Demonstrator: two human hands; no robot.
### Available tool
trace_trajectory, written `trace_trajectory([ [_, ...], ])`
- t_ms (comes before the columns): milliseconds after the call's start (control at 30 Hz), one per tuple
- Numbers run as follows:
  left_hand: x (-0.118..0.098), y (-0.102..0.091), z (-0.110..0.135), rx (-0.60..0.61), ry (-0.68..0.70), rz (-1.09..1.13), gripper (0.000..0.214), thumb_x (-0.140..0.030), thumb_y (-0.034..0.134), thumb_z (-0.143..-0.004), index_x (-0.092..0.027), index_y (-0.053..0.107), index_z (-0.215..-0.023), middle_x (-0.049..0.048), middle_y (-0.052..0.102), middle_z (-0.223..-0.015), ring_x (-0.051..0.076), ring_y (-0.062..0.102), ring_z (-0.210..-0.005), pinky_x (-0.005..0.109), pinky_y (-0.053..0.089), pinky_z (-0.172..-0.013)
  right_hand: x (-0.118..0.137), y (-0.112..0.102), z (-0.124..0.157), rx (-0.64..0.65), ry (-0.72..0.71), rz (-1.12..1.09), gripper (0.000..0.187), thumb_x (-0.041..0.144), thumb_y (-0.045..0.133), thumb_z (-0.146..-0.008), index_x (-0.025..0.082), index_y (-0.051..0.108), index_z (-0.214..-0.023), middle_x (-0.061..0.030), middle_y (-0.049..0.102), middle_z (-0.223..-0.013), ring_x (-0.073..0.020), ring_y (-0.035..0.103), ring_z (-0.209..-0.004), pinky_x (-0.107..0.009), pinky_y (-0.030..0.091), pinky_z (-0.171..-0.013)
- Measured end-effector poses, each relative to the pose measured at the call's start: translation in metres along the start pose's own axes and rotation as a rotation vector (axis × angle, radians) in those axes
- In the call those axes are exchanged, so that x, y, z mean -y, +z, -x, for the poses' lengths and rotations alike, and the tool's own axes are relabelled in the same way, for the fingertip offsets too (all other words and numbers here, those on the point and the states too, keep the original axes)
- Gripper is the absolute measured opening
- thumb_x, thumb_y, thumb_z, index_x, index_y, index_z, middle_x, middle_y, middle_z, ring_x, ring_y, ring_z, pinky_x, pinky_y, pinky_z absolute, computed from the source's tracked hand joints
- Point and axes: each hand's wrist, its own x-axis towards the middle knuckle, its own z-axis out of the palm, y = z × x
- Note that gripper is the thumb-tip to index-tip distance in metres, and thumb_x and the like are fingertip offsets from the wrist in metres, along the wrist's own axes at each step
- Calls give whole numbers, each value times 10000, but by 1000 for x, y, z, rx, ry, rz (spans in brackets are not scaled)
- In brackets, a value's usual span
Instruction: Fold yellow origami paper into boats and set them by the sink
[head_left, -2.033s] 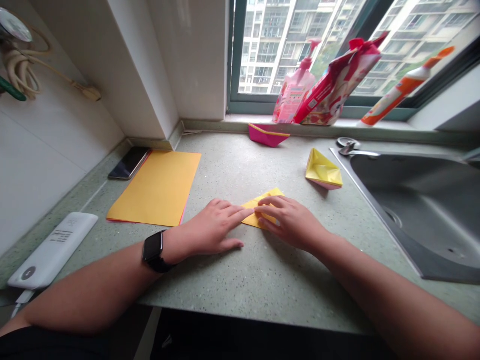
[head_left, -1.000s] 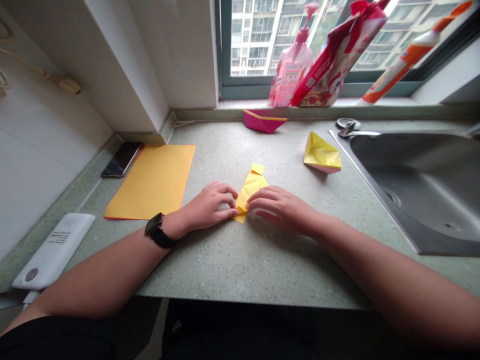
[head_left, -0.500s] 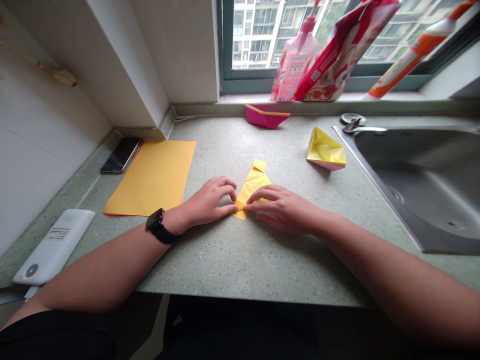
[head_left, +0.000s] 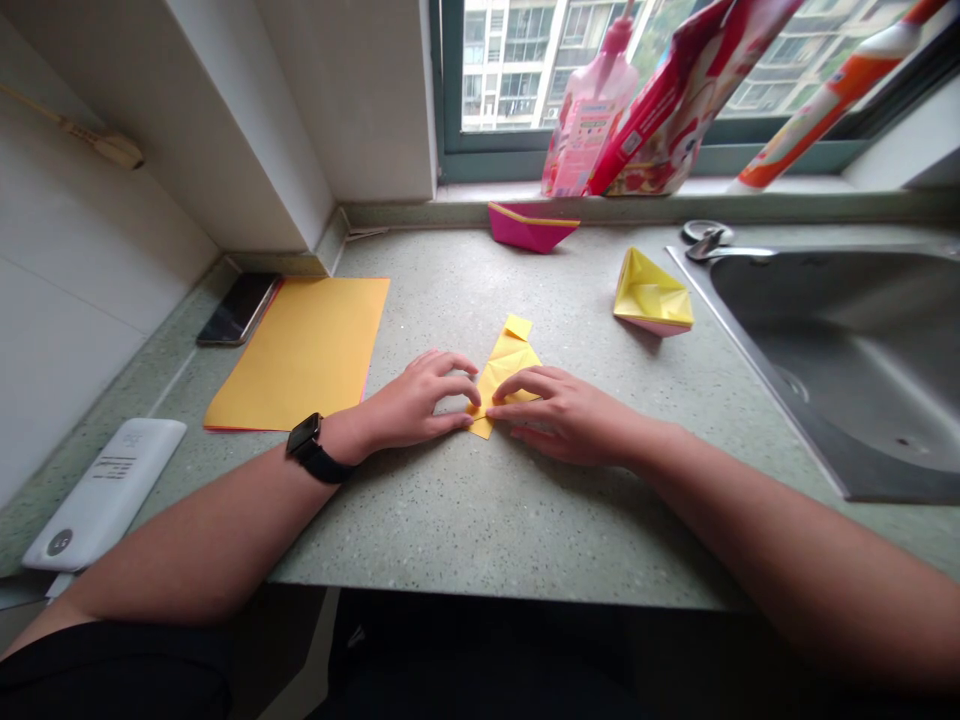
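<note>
A small piece of folded yellow paper (head_left: pixel 504 368) lies on the countertop in front of me, creased, with a folded square tab at its far end. My left hand (head_left: pixel 429 398) is at its near left edge, with thumb and forefinger closing on the paper there. From the other side, the fingertips of my right hand (head_left: pixel 566 412) press on the near part of the paper and cover its right portion. A pink folded paper boat (head_left: pixel 534 232) stands by the window ledge. Towards the sink sits another folded paper piece (head_left: pixel 654 297), yellow inside and pink below.
A stack of orange-yellow paper (head_left: pixel 300 355) and a phone (head_left: pixel 238 310) lie to the left, with a white power bank (head_left: pixel 105 492) nearer me. On the right is a steel sink (head_left: pixel 844 475). A pink pump bottle (head_left: pixel 589 130) and a red pouch (head_left: pixel 660 130) stand on the sill.
My left fingers have shifted slightly along the near left edge of the yellow paper. The right hand stays almost in place, and the view has moved a little.
</note>
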Motion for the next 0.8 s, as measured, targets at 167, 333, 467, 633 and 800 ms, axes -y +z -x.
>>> trace_trajectory([
  [167, 3, -5, 2, 6, 86, -4, 137, -297, 771, -1014, -266, 787, -1146, 112, 635, -1510, 321, 551, -1462, 571, 411, -1275, 1, 1, 1, 13, 44, -30, 308, 272, 687, -1045, 339, 797, -1324, -93, 748, -1303, -272, 705, -1150, -490, 596, -1040],
  [333, 2, -19, 4, 83, 204, -7, 415, -358, 902, -918, -344, 783, -1315, 70, 680, -1541, 324, 590, -1450, 601, 318, -1324, 3, -1, 0, -6, 50, -81, 318, 261, 698, -1041, 372, 795, -1323, -70, 755, -1286, -257, 713, -1162, -474, 599, -1051],
  [467, -2, -25, 5, 159, 200, -29, 347, -353, 893, -932, -380, 802, -1265, 1, 795, -1358, 275, 691, -1319, 590, 265, -1337, 2, -2, -1, -1, 42, -76, 323, 264, 699, -1039, 366, 791, -1332, -68, 756, -1294, -250, 713, -1156, -471, 598, -1054],
  [633, -6, -28, 6, 173, 208, -82, 206, -351, 862, -956, -367, 836, -1160, 0, 794, -1371, 277, 694, -1303, 559, 312, -1302, 1, -2, -1, 11, 35, -60, 312, 249, 693, -1039, 337, 797, -1320, -76, 754, -1298, -255, 709, -1165, -464, 596, -1052],
  [800, -15, -28, 7, 183, 209, -189, 118, -355, 804, -997, -321, 841, -1104, 23, 796, -1360, 300, 696, -1262, 564, 364, -1245, 3, 0, 0, 22, 50, -19, 303, 270, 676, -1051, 347, 789, -1321, -75, 744, -1314, -256, 701, -1179, -467, 594, -1056],
])
